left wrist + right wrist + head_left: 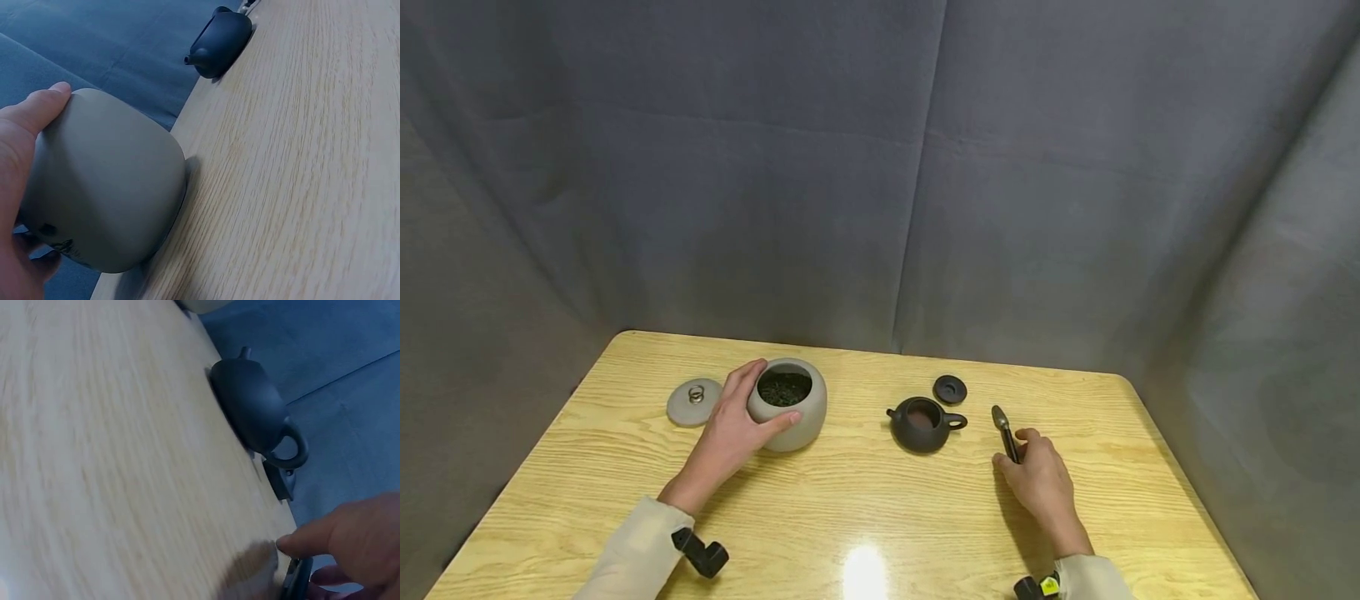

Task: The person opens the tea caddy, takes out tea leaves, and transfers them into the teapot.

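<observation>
My left hand (739, 429) grips a round grey jar (808, 417) from its left side, thumb across the front and fingers at the far rim. Dark tea leaves (784, 388) show inside the jar's mouth. In the left wrist view the jar (112, 181) stands at the table surface, with a dark mark low on its wall. On the right, my right hand (1041, 479) pinches the dark handle of a small spoon (1002, 421), whose metal bowl points away from me. A dark teapot (917, 433) sits uncovered left of that hand, its handle toward the spoon and its spout toward the jar.
The jar's grey lid (692, 403), topped with a ring knob, lies left of the jar. Behind the teapot is its small dark lid (950, 389). Grey curtains (880, 183) hang behind and beside the wooden table (850, 500).
</observation>
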Demonstrator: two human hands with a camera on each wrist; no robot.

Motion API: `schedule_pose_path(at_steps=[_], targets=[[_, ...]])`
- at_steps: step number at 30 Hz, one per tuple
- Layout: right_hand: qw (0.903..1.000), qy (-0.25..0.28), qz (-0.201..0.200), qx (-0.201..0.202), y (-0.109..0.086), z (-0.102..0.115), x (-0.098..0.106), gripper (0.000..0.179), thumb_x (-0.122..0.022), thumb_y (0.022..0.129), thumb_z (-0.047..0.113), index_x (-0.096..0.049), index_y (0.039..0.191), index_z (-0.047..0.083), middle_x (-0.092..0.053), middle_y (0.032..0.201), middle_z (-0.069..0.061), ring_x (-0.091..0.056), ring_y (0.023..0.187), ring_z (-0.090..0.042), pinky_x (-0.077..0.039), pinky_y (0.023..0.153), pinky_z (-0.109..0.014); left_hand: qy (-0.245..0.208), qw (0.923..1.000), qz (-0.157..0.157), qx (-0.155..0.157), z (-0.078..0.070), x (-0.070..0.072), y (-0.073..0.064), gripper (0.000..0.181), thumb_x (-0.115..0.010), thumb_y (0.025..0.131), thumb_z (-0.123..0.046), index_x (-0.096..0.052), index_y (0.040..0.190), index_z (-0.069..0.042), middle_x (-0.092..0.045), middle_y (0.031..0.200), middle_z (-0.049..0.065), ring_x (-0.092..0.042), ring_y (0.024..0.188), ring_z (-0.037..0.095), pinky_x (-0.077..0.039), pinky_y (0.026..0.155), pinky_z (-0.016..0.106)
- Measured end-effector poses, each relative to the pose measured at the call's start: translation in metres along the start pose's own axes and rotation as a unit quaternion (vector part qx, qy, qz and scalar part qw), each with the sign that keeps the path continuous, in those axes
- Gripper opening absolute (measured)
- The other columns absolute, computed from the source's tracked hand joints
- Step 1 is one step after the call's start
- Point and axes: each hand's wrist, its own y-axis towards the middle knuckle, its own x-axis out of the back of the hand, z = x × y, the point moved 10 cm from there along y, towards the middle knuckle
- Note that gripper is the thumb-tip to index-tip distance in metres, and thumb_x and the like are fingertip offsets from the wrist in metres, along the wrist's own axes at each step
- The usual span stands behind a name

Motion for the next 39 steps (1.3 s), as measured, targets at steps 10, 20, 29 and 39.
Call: schedule_pose_path(at_steps=[10, 20, 29, 39], targets=[[0.9997, -0.002, 0.005, -0.024, 0.003, -0.006, -0.004, 0.047, -0.069, 0.102, 0.017, -0.055, 0.14, -0.007, -0.073, 0.112, -0.025, -0.065, 0.081, -0.024, -0.044, 0.061, -0.03, -0.001, 1.0, -0.002, 0.002, 0.002, -0.001, 0.0, 0.106, -0.083, 0.089, -0.057, -0.028, 0.17, -0.018, -0.026, 0.175, 0.013, -0.032, 0.16, 0.044, -0.037, 0.122, 0.069], [0.9994, 0.023, -0.027, -0.005, -0.001, -0.006, 0.006, 0.033, -0.061, 0.101, 0.009, -0.062, 0.128, -0.01, -0.068, 0.108, -0.027, -0.061, 0.082, -0.027, -0.045, 0.062, -0.031, -0.002, 1.0, 0.002, 0.005, 0.002, -0.002, -0.001, 0.107, -0.082, 0.089, -0.059, -0.027, 0.17, -0.018, -0.025, 0.175, 0.013, -0.032, 0.16, 0.043, -0.037, 0.122, 0.069], [0.9978, 0.014, -0.064, 0.002, -0.006, -0.006, 0.019, 0.029, -0.059, 0.105, 0.015, -0.064, 0.127, -0.005, -0.074, 0.113, -0.026, -0.063, 0.076, -0.023, -0.044, 0.057, -0.028, -0.004, 1.0, 0.0, 0.001, 0.002, -0.002, 0.0, 0.106, -0.082, 0.089, -0.058, -0.027, 0.17, -0.018, -0.024, 0.175, 0.012, -0.031, 0.161, 0.043, -0.036, 0.122, 0.069], [0.9961, 0.024, -0.081, 0.025, -0.007, -0.005, 0.027, 0.026, -0.056, 0.108, 0.008, -0.063, 0.127, -0.008, -0.074, 0.111, -0.031, -0.07, 0.081, -0.028, -0.049, 0.059, -0.028, -0.004, 1.0, -0.005, -0.002, 0.003, -0.002, 0.001, 0.106, -0.083, 0.089, -0.057, -0.028, 0.17, -0.018, -0.026, 0.175, 0.012, -0.033, 0.159, 0.044, -0.037, 0.121, 0.07]])
